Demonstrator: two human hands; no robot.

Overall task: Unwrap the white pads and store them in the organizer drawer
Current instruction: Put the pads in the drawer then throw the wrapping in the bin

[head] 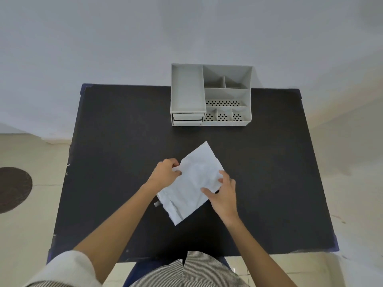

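Note:
A white wrapped packet of pads (193,183) lies tilted in the middle of the black table (116,141). My left hand (164,171) pinches the packet's left edge near its upper part. At the packet's right edge, my right hand (222,195) grips it with thumb and fingers. The grey organizer (210,95) stands at the table's far edge, right of centre. Its two small drawers (187,119) sit at the lower left of its front, both pushed in. A small grey object (157,204) peeks out beside the packet's lower left edge.
The organizer has an open tray on the left and several open compartments on the right, some with perforated floors. A dark round mat (12,189) lies on the tiled floor to the left. A pale wall rises behind the table.

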